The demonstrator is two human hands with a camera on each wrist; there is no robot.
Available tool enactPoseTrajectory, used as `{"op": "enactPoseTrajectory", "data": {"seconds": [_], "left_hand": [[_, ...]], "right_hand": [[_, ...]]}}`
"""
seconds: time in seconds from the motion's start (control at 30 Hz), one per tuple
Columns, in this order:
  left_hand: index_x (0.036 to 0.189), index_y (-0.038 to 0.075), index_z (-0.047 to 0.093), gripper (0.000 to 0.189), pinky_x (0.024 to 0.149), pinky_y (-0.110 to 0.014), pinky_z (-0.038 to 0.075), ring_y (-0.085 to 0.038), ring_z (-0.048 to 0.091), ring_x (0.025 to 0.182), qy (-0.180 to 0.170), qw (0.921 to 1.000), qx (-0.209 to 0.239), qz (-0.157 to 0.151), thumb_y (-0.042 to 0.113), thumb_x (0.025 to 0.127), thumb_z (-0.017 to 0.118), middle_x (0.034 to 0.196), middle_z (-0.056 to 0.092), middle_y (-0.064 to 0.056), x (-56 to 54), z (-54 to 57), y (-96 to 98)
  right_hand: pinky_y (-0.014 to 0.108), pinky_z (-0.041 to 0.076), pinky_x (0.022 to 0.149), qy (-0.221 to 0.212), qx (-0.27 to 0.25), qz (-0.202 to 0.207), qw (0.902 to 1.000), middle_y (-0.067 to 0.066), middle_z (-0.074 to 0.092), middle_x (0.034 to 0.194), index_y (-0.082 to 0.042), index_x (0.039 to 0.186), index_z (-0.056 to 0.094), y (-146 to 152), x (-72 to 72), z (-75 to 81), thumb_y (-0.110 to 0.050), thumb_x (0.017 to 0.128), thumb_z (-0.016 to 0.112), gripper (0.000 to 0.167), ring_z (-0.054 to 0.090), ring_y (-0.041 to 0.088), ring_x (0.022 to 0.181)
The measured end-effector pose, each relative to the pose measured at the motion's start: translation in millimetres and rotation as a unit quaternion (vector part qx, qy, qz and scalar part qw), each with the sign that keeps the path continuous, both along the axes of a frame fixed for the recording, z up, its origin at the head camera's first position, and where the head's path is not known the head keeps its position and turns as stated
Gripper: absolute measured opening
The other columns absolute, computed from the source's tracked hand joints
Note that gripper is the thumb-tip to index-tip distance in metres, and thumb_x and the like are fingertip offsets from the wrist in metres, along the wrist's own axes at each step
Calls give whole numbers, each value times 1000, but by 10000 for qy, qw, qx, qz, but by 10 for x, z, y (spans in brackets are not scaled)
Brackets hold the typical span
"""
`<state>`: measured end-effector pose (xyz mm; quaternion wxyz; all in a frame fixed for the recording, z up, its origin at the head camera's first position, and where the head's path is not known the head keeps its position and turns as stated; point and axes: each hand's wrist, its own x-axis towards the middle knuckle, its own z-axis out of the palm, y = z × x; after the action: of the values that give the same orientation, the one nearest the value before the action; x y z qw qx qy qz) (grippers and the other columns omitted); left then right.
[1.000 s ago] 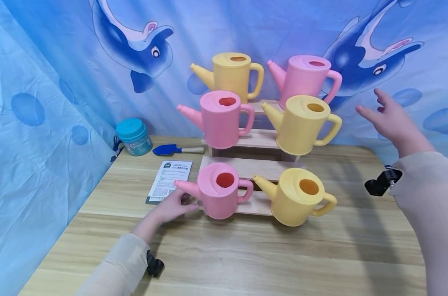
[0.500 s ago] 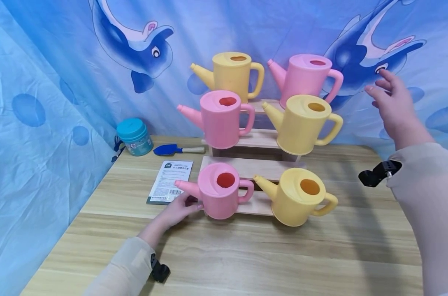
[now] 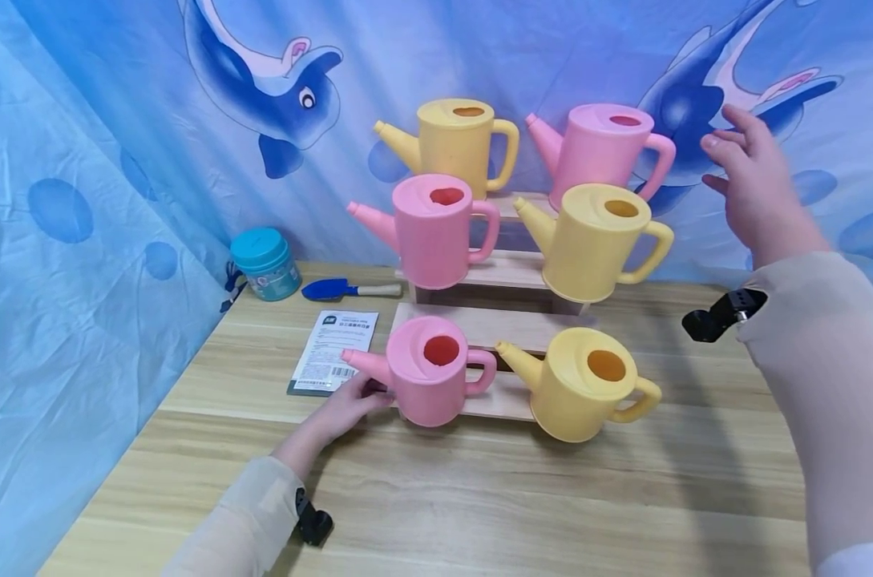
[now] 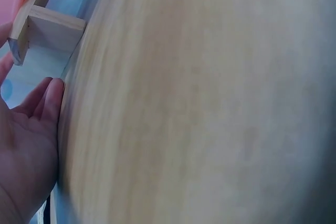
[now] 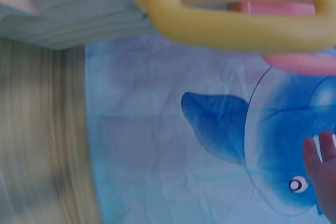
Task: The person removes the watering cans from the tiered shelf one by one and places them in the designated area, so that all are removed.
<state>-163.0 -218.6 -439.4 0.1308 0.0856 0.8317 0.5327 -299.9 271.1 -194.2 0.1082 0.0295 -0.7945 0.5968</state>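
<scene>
A stepped wooden plant stand [image 3: 504,395] carries pink and yellow watering cans, two on each step. My left hand [image 3: 345,409] is at the left end of the lowest step, below the spout of the front pink watering can [image 3: 429,389]. In the left wrist view, the thumb and a finger of that hand [image 4: 29,150] pinch the board's end while the other fingers rest on the table. My right hand [image 3: 757,180] is raised in the air, fingers loosely extended, to the right of the top pink watering can [image 3: 598,152]. It touches nothing.
Front right stands a yellow watering can [image 3: 576,393]; another yellow watering can [image 3: 588,248] is on the middle step. A teal jar [image 3: 266,268], a blue trowel [image 3: 328,289] and a printed packet [image 3: 335,349] lie left on the table [image 3: 443,497]. A dolphin-print curtain [image 3: 155,120] hangs behind.
My right hand has risen, then shifted slightly left towards the top pink watering can. My left hand has moved slightly right, closing in on the stand's end. The watering cans stay put.
</scene>
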Motion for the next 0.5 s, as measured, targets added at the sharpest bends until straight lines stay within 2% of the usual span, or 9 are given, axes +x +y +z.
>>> {"op": "enactPoseTrajectory", "data": {"seconds": [0.07, 0.23, 0.5], "left_hand": [[133, 13, 45, 50, 96, -40, 39, -21, 51, 111, 66, 10000, 0, 59, 28, 88, 63, 120, 56, -4, -41, -106, -24], [133, 13, 45, 51, 97, -42, 39, -21, 50, 112, 172, 9998, -59, 111, 30, 88, 63, 122, 55, -5, -16, -100, -15], [134, 14, 45, 53, 97, -43, 38, -21, 50, 112, 183, 9996, -178, 129, 34, 87, 62, 121, 55, -4, -24, -114, 15]], "right_hand": [[35, 14, 112, -75, 123, 22, 9999, -8, 15, 154, -39, 147, 16, -58, -23, 25, -39, 94, 51, 63, 15, 12, 140], [37, 13, 112, -224, 229, 194, 9993, -10, 14, 153, -43, 146, 15, -213, -81, 78, -44, 92, 52, 66, 15, 13, 140], [36, 17, 111, -591, 185, 513, 9968, -6, 12, 154, -42, 147, 11, -364, -165, 85, -49, 86, 56, 77, 21, 20, 139]]}}
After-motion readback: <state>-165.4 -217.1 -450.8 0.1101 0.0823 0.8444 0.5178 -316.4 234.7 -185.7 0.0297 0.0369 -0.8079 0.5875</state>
